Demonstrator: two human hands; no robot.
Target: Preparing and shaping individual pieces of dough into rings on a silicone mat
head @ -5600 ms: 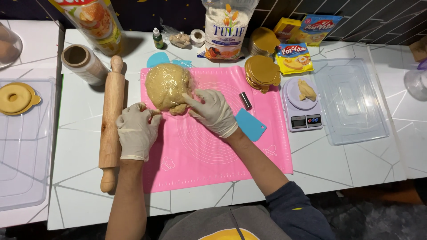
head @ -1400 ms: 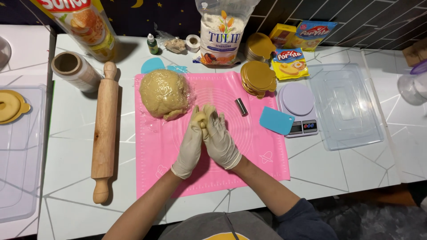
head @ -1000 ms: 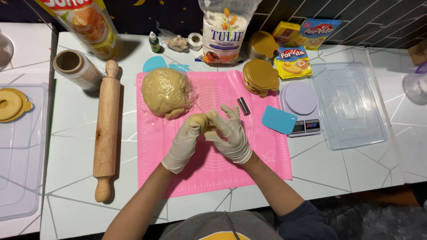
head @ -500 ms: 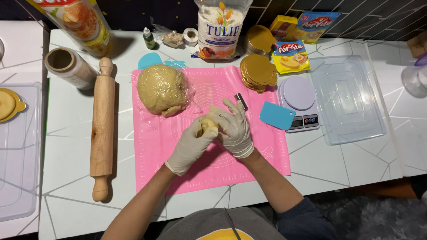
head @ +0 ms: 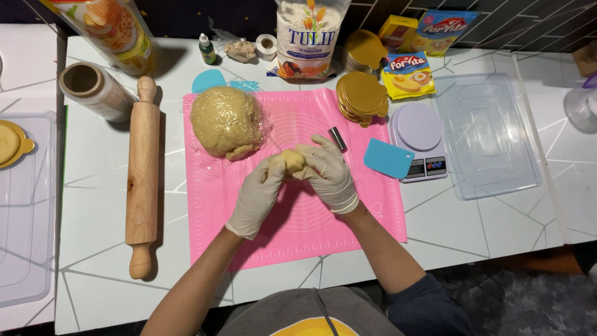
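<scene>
The white tabletop (head: 93, 205) carries a pink silicone baking mat (head: 249, 236) at its centre. A clear plastic lid (head: 485, 137) lies well to the right of the mat. A wooden rolling pin (head: 143, 180) lies lengthwise just left of the mat. A large dough mass (head: 225, 121), wrapped in clear film, sits on the mat's upper left area. A kitchen scale (head: 420, 140) stands just beside the mat's right edge, with a blue dough scraper (head: 388, 158) overlapping its left side. Your left hand (head: 258, 193) and right hand (head: 326, 173), both gloved, are closed together around a small dough piece (head: 292, 162), held above the mat's centre, near the large mass but apart from it.
</scene>
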